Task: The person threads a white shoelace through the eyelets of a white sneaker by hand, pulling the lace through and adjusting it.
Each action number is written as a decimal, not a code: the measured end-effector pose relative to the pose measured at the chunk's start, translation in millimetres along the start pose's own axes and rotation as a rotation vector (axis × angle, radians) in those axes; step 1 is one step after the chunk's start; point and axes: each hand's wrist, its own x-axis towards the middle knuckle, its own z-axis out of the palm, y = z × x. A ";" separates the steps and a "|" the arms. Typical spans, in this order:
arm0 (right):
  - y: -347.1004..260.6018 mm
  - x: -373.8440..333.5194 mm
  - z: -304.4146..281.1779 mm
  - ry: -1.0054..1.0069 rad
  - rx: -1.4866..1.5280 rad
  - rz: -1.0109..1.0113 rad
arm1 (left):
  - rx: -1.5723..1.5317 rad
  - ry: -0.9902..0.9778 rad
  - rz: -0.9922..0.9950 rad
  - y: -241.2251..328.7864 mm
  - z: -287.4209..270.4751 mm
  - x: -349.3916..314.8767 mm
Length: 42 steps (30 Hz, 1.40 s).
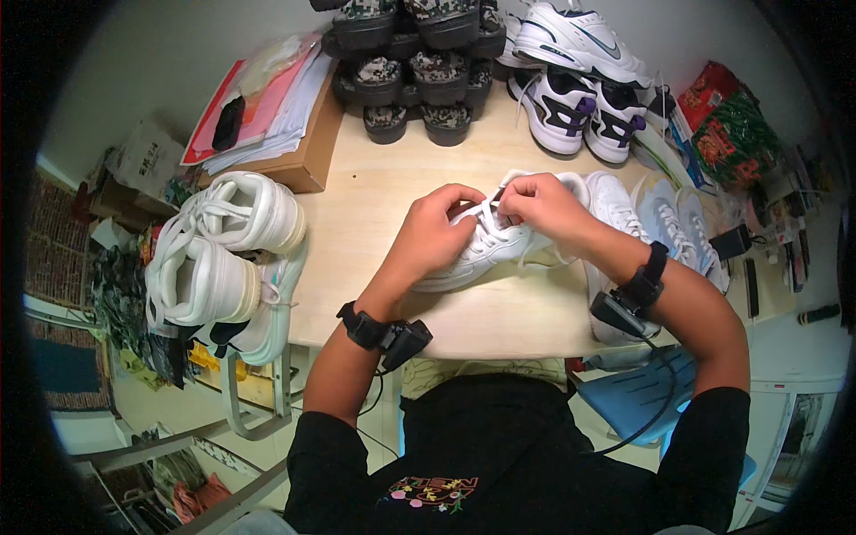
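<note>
A white sneaker point(474, 266) lies on the table in front of me, its toe toward the lower left. My left hand point(432, 234) is closed over the toe side of this sneaker, fingertips near the crossed laces. At the tongue, my right hand point(546, 207) pinches the white shoelace point(505, 181), a loop of which sticks up by its fingers. The exact grip of the left fingertips is partly hidden. Right of the right hand stands another white sneaker point(610, 201), partly covered by my forearm.
White sneakers point(283, 218) are stacked at the table's left edge. Papers point(267, 111) lie on a cardboard box point(308, 165). Camouflage shoes point(379, 80) are piled at the back, with white-and-black sneakers point(557, 111) beside them. Pale blue-and-white sneakers point(662, 214) stand at the right. A blue stool point(637, 397) is below.
</note>
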 end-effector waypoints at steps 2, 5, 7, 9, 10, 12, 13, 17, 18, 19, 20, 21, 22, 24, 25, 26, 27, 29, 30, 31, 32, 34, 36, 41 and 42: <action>-9.2 -3.4 -5.1 -0.072 0.056 0.047 | 0.260 0.064 0.093 9.5 -0.9 -7.9; -19.9 -15.8 -11.8 0.062 -0.452 -0.114 | 0.450 0.064 0.202 8.4 -1.1 -21.3; -34.6 -23.7 -19.5 0.087 -0.540 -0.051 | 0.578 -0.023 0.201 16.5 -1.3 -23.1; -34.7 -22.7 -18.5 0.111 -0.626 0.011 | 0.653 0.029 0.253 10.4 4.7 -24.7; -25.7 -20.0 -17.5 0.092 -0.490 0.028 | 0.728 0.076 0.314 9.6 7.6 -24.8; -11.3 -15.8 -18.8 0.071 -0.219 0.067 | 0.686 0.041 0.286 13.1 8.9 -19.3; -28.2 -16.7 -16.9 0.026 -0.128 0.194 | 0.655 0.023 0.240 14.4 6.6 -20.5; -26.9 -18.2 -16.1 0.018 0.141 0.156 | 0.642 0.040 0.220 10.9 4.4 -22.9; -30.8 -20.4 -16.1 -0.002 0.139 0.129 | 0.641 0.046 0.244 10.5 4.1 -22.4; -33.0 -21.8 -17.1 -0.020 0.138 0.103 | 0.641 0.051 0.270 10.4 4.4 -21.5; -28.3 -20.5 -18.1 -0.021 0.135 0.105 | 0.638 0.053 0.269 10.0 5.2 -21.7; -20.0 -17.9 -18.9 -0.092 0.038 0.051 | 0.634 0.068 0.287 9.7 6.0 -22.1; -20.3 -15.9 -16.0 -0.164 -0.057 -0.004 | 0.632 0.083 0.303 8.9 5.5 -22.8; -27.7 -20.6 -11.0 -0.146 -0.070 0.059 | 0.628 0.090 0.289 5.4 4.5 -23.6; -25.7 -21.4 -10.2 -0.087 -0.021 0.073 | 0.625 0.094 0.280 4.4 4.3 -23.9; -24.0 -22.2 -9.7 -0.028 0.029 0.087 | 0.624 0.096 0.280 5.0 3.8 -23.8; -22.4 -23.6 -9.8 -0.030 0.028 0.087 | 0.615 0.078 0.279 6.1 3.1 -23.3; -19.8 -26.0 -10.5 -0.008 0.041 0.063 | 0.606 0.061 0.274 5.3 3.8 -24.4; -21.2 -26.0 -9.3 -0.009 0.042 0.063 | 0.619 0.122 0.327 2.9 5.2 -25.4; -25.2 -25.8 -7.1 -0.013 0.094 0.071 | 0.632 0.181 0.384 2.3 5.7 -25.2; -27.5 -25.7 -5.9 -0.016 0.147 0.078 | 0.633 0.181 0.386 3.7 4.6 -24.9; -26.9 -25.1 -7.2 -0.024 0.137 0.077 | 0.611 0.303 0.562 8.2 1.6 -24.6; -26.2 -24.8 -7.8 -0.032 0.128 0.077 | 0.601 0.297 0.552 10.5 4.6 -28.7; -29.0 -26.8 -9.2 -0.024 0.127 0.070 | 0.449 0.231 0.483 12.8 16.2 -27.7; -27.8 -26.1 -9.5 -0.025 0.127 0.069 | 0.449 0.232 0.484 13.1 15.2 -27.3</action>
